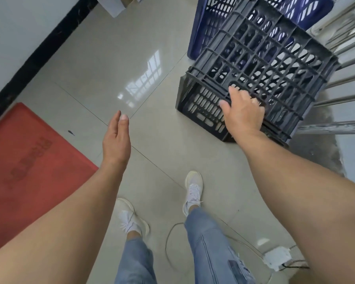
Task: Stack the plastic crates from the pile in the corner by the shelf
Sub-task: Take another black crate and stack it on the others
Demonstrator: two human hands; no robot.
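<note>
Right hand (243,113) grips the black crate (260,78), fingers apparently hooked into its grid; left hand (116,140) hangs flat, empty, above the floor (111,64).

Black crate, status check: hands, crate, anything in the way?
Right hand gripping the black crate at its near edge; left hand open, empty. Crate tilted against blue crate, beside metal shelf. White cable loops by feet.
</note>
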